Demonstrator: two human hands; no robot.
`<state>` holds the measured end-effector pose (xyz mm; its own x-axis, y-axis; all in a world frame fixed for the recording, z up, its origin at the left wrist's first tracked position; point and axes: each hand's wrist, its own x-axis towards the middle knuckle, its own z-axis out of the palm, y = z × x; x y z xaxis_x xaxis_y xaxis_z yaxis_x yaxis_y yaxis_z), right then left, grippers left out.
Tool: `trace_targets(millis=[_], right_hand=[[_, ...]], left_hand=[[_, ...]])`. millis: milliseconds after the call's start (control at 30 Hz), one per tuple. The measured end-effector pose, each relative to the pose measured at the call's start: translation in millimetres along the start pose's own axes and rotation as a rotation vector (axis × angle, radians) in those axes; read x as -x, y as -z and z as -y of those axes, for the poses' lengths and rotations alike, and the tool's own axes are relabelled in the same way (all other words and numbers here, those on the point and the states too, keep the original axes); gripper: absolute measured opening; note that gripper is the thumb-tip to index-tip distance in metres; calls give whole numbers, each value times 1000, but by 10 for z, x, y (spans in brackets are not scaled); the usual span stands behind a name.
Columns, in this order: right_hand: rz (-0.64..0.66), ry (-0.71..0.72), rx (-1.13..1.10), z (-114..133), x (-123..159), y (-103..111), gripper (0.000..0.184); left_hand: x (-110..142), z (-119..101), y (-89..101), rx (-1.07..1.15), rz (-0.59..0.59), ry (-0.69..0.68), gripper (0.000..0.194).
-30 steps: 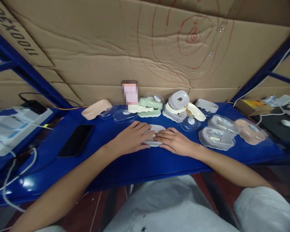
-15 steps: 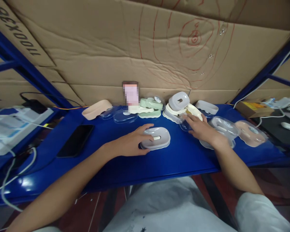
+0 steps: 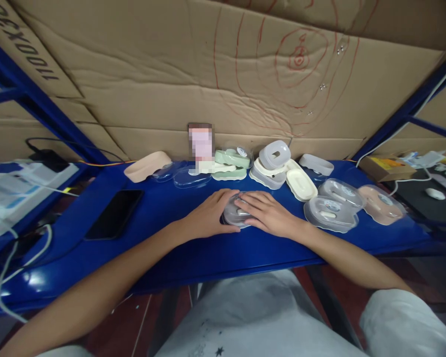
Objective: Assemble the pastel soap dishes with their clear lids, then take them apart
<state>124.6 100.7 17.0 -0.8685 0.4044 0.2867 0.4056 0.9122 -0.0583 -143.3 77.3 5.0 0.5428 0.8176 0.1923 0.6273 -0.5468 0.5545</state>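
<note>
A grey oval soap dish (image 3: 241,227) lies on the blue table in front of me, mostly hidden by my hands. Over it sits a clear plastic lid (image 3: 230,210); whether its rim is fully seated I cannot tell. My left hand (image 3: 208,213) curves around the dish's left end, thumb on the near side and fingers on the far side. From the right, my right hand (image 3: 269,210) grips the clear lid, its fingers laid across the top.
At the back are green dish parts (image 3: 230,166), stacked grey and cream dishes (image 3: 271,166), a cream tray (image 3: 301,183) and a peach tray (image 3: 147,167). Lidded grey dishes (image 3: 330,213) and a lidded peach dish (image 3: 382,203) lie right. A black phone (image 3: 115,213) lies left, near a power strip (image 3: 26,198).
My right hand has moved left from the back-right pieces, bringing the clear lid onto the grey dish. My left hand stays around the dish's left end.
</note>
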Motion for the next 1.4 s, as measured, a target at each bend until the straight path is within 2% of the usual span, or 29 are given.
trace_targets(millis=[100, 333, 467, 667, 867, 1000, 1100, 1233, 1400], right_hand=[[17, 28, 7, -30, 26, -18, 72], [27, 123, 28, -142, 51, -111, 71], [29, 105, 53, -79, 40, -124, 63], [70, 19, -36, 18, 34, -83, 54], [109, 117, 95, -11, 22, -75, 63], [130, 176, 56, -20, 32, -39, 60], [128, 129, -18, -11, 26, -7, 55], [53, 79, -89, -13, -5, 21, 56], [53, 96, -19, -3, -16, 5, 53]], left_hand=[[0, -38, 45, 3, 33, 9, 98], [10, -66, 62, 27, 88, 20, 96], [26, -93, 92, 16, 88, 12, 95], [27, -71, 141, 35, 104, 23, 94], [33, -49, 156, 49, 99, 28, 95], [39, -45, 186, 74, 137, 0, 95], [29, -13, 202, 99, 155, -23, 99], [13, 22, 217, 118, 176, -28, 103], [19, 3, 237, 129, 188, -47, 101]])
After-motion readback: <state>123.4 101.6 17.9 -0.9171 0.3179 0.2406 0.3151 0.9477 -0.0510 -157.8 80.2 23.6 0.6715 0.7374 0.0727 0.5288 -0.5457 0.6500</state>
